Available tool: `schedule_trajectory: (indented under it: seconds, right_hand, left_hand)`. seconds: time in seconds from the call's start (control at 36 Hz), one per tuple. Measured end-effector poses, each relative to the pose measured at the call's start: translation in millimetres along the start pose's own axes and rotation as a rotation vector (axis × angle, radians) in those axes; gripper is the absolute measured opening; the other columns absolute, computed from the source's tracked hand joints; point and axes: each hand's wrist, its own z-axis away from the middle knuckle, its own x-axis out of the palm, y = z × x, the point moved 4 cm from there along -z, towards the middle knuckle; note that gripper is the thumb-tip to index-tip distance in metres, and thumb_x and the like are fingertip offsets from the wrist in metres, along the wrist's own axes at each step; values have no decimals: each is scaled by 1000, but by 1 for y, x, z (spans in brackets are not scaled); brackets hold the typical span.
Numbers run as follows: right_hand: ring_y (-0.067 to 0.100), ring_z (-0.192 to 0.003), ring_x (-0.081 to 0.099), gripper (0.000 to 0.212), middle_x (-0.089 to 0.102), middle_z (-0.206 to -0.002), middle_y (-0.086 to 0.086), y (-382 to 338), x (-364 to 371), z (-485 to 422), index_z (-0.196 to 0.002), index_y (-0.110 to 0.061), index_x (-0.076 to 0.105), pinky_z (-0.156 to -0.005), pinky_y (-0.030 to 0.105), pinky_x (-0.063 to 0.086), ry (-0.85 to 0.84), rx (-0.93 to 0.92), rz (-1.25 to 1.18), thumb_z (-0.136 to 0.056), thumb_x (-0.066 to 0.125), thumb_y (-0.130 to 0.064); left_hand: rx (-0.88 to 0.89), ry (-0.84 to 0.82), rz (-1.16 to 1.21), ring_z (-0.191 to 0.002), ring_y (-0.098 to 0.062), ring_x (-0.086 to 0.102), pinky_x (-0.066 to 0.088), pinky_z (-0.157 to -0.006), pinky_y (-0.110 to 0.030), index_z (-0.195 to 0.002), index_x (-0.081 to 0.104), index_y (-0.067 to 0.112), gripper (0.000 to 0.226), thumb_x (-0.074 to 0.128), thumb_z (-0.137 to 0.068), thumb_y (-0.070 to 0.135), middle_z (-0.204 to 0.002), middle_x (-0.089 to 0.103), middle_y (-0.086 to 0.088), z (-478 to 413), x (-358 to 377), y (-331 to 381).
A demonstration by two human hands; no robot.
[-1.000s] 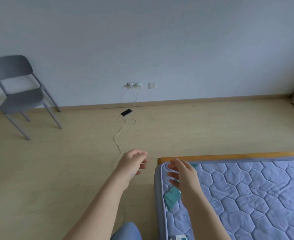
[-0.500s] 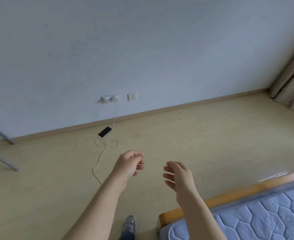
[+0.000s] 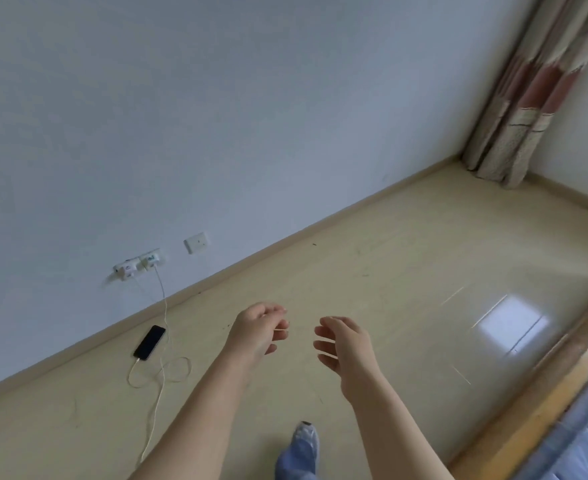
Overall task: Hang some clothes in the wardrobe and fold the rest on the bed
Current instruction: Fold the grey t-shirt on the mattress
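Note:
Both my hands are raised over the bare floor, a short gap between them. My left hand (image 3: 259,329) has loosely curled fingers and holds nothing. My right hand (image 3: 346,344) is spread with relaxed fingers, palm turned left, also empty. A corner of the bed (image 3: 542,410), with a wooden frame and a blue quilted mattress, shows at the lower right. No clothes and no wardrobe are in view.
A black phone (image 3: 149,342) lies on the floor by the wall, its white cable (image 3: 160,372) looping up to a wall socket (image 3: 140,266). A patterned curtain (image 3: 531,88) hangs in the far right corner. My foot (image 3: 304,441) steps forward below my hands.
The view has swung right and away from the bed: the chair left the frame, the mattress slid to the lower right corner, and the curtain came into view. Both hands stayed raised and empty.

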Motion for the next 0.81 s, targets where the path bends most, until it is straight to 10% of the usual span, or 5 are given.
schedule_trajectory:
  seconds: [0.42, 0.81]
  right_hand:
    - [16, -67, 55, 8, 60, -83, 2, -199, -96, -178, -92, -14, 56, -62, 25, 44, 199, -138, -146, -94, 49, -14]
    - [18, -68, 55, 11, 60, -83, 6, -260, -320, -261, -89, -9, 57, -61, 26, 42, 676, -146, -477, -94, 48, -12]
  left_hand:
    - [180, -270, -110, -76, -13, 62, 49, -75, -30, -91, 62, 18, 14, 49, -95, 19, -86, 64, -1, -187, 181, 198]
    - [211, -841, -364, -69, -12, 59, 41, -64, -24, -88, 58, 16, 12, 48, -95, 16, -78, 59, 1, -250, 492, 267]
